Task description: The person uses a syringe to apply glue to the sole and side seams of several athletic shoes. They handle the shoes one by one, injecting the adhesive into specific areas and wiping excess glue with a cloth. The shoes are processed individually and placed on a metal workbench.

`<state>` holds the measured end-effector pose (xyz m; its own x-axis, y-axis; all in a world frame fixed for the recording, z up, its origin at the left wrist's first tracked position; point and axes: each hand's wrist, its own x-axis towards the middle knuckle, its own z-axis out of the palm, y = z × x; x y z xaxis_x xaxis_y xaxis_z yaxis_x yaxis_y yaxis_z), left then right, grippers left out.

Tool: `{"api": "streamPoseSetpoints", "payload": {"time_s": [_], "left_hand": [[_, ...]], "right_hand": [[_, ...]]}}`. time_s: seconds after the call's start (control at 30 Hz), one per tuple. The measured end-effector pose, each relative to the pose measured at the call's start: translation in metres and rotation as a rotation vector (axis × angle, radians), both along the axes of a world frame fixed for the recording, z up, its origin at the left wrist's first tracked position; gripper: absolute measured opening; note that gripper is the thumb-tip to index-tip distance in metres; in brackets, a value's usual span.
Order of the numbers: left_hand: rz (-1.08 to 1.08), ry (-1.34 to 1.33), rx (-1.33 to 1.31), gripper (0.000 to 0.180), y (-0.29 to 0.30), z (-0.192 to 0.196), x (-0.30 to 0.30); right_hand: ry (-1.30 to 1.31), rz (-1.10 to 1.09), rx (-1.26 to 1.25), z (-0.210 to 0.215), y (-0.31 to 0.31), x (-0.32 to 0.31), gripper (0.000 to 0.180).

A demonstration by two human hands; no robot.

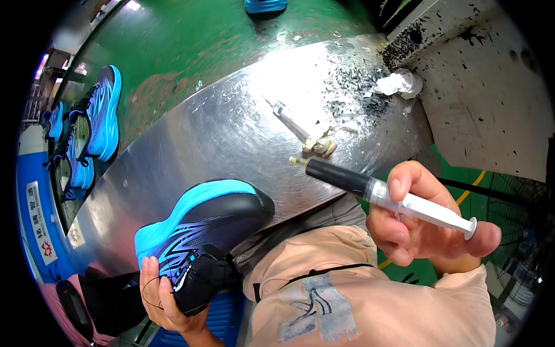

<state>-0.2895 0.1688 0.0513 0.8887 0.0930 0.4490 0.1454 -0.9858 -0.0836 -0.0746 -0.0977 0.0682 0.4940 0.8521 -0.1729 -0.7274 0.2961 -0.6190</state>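
1. Head view, hands: the right hand (425, 222) grasps a syringe (384, 195) with a white barrel and a dark front half, fingers wrapped round the barrel and the thumb lying against the plunger end. Its yellowish tip points up and to the left and hangs over the near edge of the steel table (191, 133), not touching it.

2. Head view, left side: the left hand (165, 295) is closed round the heel and collar of a blue and black sports shoe (202, 231). The shoe lies tilted on its side at the near edge of the table, its turquoise sole turned upward and its black toe toward the syringe tip; shoe and tip are near each other but apart.

3. Head view, table top: a second syringe (291, 120) lies flat toward the middle of the table, with a small crumpled beige lump (321, 144) touching its near end. A crumpled white cloth (399, 82) sits at the far right corner, beside a scatter of black specks.

4. Head view, surroundings: several more blue shoes (98, 115) stand in a row beyond the table's left edge, next to the green floor (191, 40). A peach-coloured sleeve (370, 301) fills the lower middle of the picture.
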Motion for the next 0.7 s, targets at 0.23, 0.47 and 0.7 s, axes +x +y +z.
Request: {"api": "streamPoseSetpoints", "payload": {"time_s": [0.23,0.47,0.7], "left_hand": [[0.005,0.011,0.011,0.056,0.0,-0.001,-0.003],[0.009,0.005,0.01,0.055,0.001,-0.002,-0.005],[0.018,0.007,0.02,0.053,0.001,-0.001,-0.005]], "right_hand": [[0.083,0.015,-0.102,0.011,0.003,-0.005,0.127],[0.032,0.069,0.125,-0.007,0.009,-0.005,0.124],[-0.018,0.114,-0.034,-0.001,0.015,-0.003,0.118]]}}
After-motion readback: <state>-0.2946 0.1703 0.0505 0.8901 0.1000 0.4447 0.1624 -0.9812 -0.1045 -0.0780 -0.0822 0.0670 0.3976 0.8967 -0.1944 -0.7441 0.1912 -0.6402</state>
